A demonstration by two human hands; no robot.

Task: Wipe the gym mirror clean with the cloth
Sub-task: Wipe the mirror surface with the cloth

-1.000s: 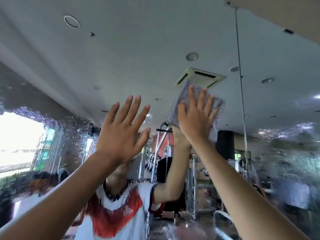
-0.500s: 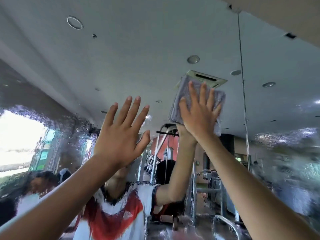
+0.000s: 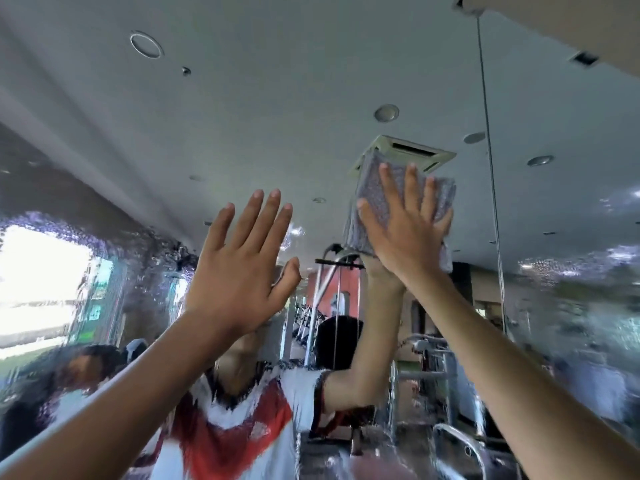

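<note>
Commercial gym interior. Wall-size mirror point(image 3: 242, 98), wet, with vertical panel seam point(image 3: 488, 150) right of ceiling air-conditioner vent point(image 3: 408, 152). Reflected below vent: steel cable-machine frame point(image 3: 329, 271), row of exercise machines point(image 3: 304, 320) receding behind it. Recessed downlight point(image 3: 386, 113) just above vent. Bright window point(image 3: 38, 271) far left of vent.

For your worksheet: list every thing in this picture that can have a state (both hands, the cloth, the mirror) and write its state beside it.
left hand: open, fingers straight, raised to the glass, holding nothing.
right hand: flat, fingers straight, pressing the cloth to the glass.
cloth: folded, pinned flat under the right hand.
mirror: clear up high, wet and streaky lower down and at both sides.
</note>
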